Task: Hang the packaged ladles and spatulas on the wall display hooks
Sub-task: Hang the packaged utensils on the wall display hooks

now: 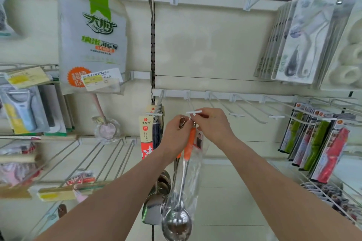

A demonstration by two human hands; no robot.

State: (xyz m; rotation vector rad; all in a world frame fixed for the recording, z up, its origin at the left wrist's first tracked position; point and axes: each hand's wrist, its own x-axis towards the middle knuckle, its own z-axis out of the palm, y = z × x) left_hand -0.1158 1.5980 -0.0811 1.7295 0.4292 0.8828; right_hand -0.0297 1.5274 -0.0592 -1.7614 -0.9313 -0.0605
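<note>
Both hands are raised together at a white wire hook (194,112) on the wall rail. The left hand (177,129) is curled round the top of a ladle (189,144), with the metal loop at the handle's end showing between its fingers, just short of the hook's tip. The right hand (212,123) pinches the hook's end, right under its small white crossbar, thumb and forefinger closed on the wire.

The ladle hangs straight down between the two wrists. It has an orange grip, a steel shaft and a bowl far below the hands, all inside a clear bag (193,178) (a second orange grip shows behind it).

Just left of the left hand, a neighbouring hook already carries more ladles (156,199) and a red-and-white card (146,135). To the right of the right hand run bare hooks (237,115), and beyond them hang green and red packs (317,143). High above and left of the hands hangs a sponge bag (92,35).
</note>
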